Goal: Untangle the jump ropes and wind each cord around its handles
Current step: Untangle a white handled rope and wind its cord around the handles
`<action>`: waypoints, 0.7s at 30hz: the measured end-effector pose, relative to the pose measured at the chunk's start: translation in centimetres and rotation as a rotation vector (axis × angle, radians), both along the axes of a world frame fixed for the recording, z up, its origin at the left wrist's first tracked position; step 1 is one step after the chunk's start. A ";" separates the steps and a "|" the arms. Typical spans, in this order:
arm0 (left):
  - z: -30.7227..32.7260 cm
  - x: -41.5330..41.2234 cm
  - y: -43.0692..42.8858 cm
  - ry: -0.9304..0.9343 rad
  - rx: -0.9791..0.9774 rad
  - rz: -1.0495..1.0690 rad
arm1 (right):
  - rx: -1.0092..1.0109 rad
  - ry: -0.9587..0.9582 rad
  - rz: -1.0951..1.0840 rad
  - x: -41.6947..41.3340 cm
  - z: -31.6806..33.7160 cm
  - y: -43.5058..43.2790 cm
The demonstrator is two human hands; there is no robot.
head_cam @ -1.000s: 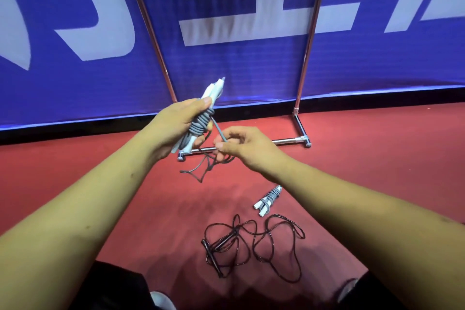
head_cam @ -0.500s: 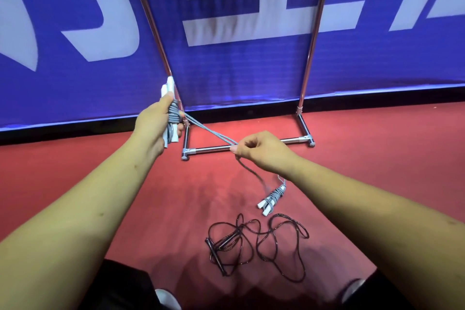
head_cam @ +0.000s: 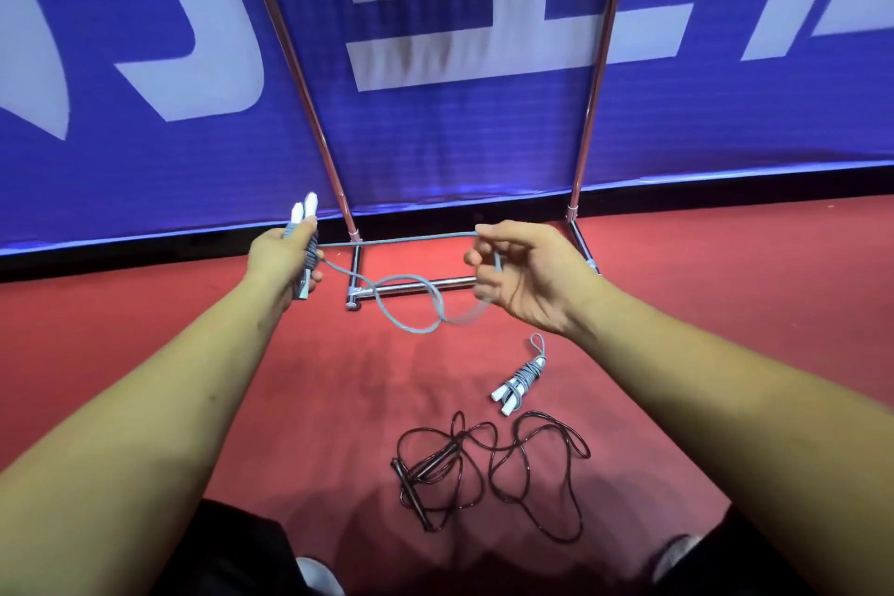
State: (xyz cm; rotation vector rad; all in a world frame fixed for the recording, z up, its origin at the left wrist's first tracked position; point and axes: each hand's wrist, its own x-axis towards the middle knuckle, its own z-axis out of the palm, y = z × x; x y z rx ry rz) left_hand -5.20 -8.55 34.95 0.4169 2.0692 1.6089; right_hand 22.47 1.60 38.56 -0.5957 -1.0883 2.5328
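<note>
My left hand [head_cam: 283, 259] grips a pair of white handles [head_cam: 305, 227] held upright, with grey cord wound round their middle. The grey cord [head_cam: 411, 300] runs taut from there to my right hand [head_cam: 520, 276], which pinches it, and a slack loop hangs between the hands. On the red floor lies a second grey rope [head_cam: 520, 380], wound round its white handles. Nearer me lies a black jump rope [head_cam: 488, 465], loose and tangled, its two black handles at the left.
A chrome stand [head_cam: 411, 287] with two uprights and a floor bar stands just behind my hands, in front of a blue banner [head_cam: 435, 136]. My dark-clad knees and shoes show at the bottom edge.
My hands have drawn apart, stretching the grey cord out level between them. A slack loop now hangs below. The ropes on the floor have not moved.
</note>
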 end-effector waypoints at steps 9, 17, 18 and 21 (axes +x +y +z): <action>-1.4 -2.7 -1.9 0.166 -0.194 0.083 | 0.383 -0.329 0.295 1.0 -2.5 0.9; -1.4 -2.6 -2.1 0.295 -0.264 0.100 | 0.363 -0.312 0.384 1.3 -2.6 0.8; -1.4 -2.7 -2.2 0.291 -0.261 0.105 | 0.222 -0.173 0.263 1.2 -2.6 1.0; -1.1 -3.0 -2.5 0.225 -0.227 0.128 | 0.019 -0.045 0.222 1.7 -2.2 1.8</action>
